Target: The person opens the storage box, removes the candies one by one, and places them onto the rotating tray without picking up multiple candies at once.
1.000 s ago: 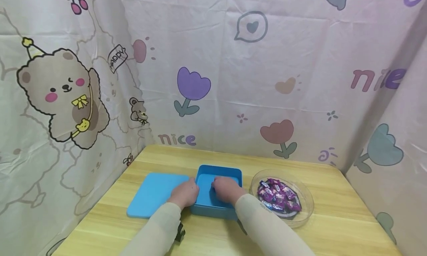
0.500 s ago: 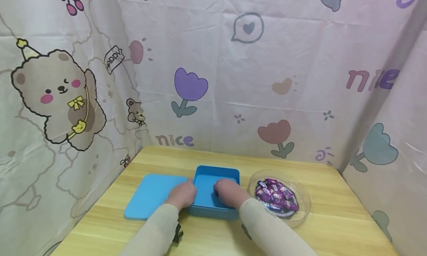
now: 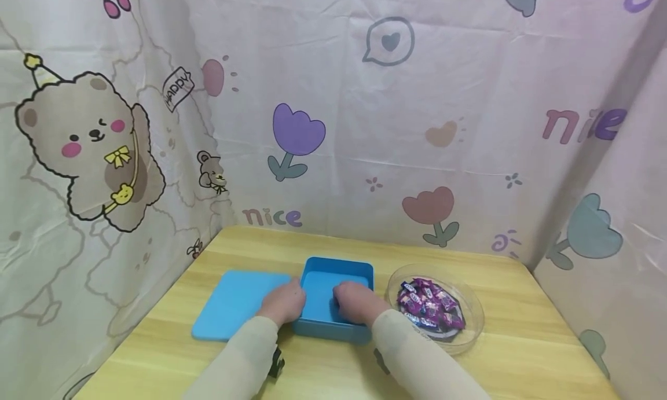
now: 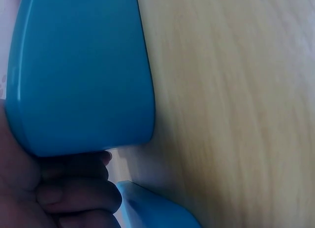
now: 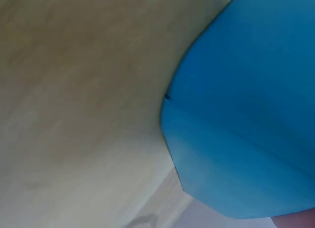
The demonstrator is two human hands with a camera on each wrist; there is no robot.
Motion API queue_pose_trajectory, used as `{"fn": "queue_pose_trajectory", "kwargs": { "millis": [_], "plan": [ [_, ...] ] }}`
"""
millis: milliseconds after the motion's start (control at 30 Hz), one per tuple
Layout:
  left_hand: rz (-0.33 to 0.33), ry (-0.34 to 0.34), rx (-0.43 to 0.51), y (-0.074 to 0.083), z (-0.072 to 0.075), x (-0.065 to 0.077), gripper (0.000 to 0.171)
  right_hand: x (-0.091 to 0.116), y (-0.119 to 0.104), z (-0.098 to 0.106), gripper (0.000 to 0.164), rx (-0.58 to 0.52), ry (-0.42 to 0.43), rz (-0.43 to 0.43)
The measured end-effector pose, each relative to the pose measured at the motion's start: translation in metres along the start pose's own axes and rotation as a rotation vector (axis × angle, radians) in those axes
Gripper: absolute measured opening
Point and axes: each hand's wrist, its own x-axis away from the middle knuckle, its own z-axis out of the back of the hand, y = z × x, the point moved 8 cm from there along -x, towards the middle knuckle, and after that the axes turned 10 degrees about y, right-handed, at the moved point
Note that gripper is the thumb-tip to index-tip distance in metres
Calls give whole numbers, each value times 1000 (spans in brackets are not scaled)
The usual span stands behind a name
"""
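A blue rectangular box (image 3: pixel 333 331) with an open top stands mid-table, its visible floor bare. My left hand (image 3: pixel 283 301) grips the box's left wall; in the left wrist view its curled fingers (image 4: pixel 81 194) lie against the outside of the blue wall (image 4: pixel 83 70). My right hand (image 3: pixel 358 301) reaches down inside the box, knuckles up, fingers bent inward. Those fingertips are hidden, and I cannot tell whether they hold anything. In the right wrist view the box's outer side (image 5: pixel 236 114) covers nearly all of that hand, leaving a sliver of skin (image 5: pixel 295 219).
Left of the box lies a flat light-blue lid-like panel (image 3: pixel 234 304), partly behind the left hand. On the right, a clear round dish (image 3: pixel 478 322) holds several purple-wrapped candies (image 3: pixel 429 301) near the right sleeve (image 3: pixel 417 353). A printed curtain (image 3: pixel 344 128) hangs behind the wooden table (image 3: pixel 521 330).
The right hand has shifted slightly rightward inside the box, its fingers curling inward. The left hand stays at the left wall. The whole view has shifted slightly.
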Motion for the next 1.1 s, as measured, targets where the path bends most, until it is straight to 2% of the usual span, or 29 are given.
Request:
{"fn": "queue_pose_trajectory", "kwargs": {
  "millis": [433, 633, 767, 933, 1100],
  "plan": [
    [21, -4, -9, 1, 0, -2, 52, -1, 2, -4, 15, 38, -33, 8],
    [6, -7, -34, 0, -2, -2, 52, 1, 1, -1, 15, 10, -20, 6],
    [13, -9, -23, -2, -2, -2, 53, 2, -1, 14, 14, -41, 14, 2],
    [9, -8, -30, -1, 1, -2, 52, 6, 1, 45, 14, -108, 89, 42],
    [5, -3, -31, -1, 0, -2, 51, 18, 24, 67, 19, -119, 147, 30]
  ]
}}
